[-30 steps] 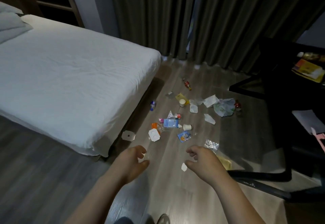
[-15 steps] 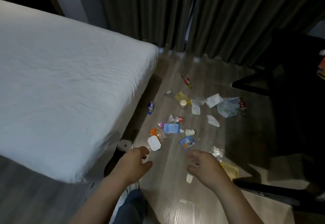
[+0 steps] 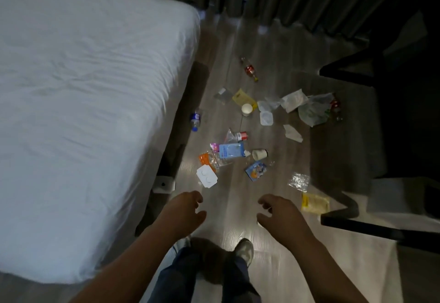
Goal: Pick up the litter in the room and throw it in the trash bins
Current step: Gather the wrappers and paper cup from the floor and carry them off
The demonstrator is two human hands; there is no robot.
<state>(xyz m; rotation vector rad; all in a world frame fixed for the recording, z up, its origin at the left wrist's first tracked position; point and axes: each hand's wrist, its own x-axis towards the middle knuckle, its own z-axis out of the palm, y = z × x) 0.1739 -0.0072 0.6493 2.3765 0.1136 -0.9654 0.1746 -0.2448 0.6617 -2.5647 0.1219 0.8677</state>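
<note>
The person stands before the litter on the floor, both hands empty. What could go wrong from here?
The water bottle lies on its side beside the bed; a nudge may roll it underneath.
The clear wrapper is faint on the dim, glossy floor and may be missed.
The black chair base runs next to the yellow packet; a foot may catch it.

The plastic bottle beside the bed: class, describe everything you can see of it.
The plastic bottle is small and clear, with a blue label round its middle and a blue cap. It lies on its side on the wooden floor, cap toward the camera, close beside the bed. Only the floor touches it. Whether it holds liquid cannot be told.
</note>
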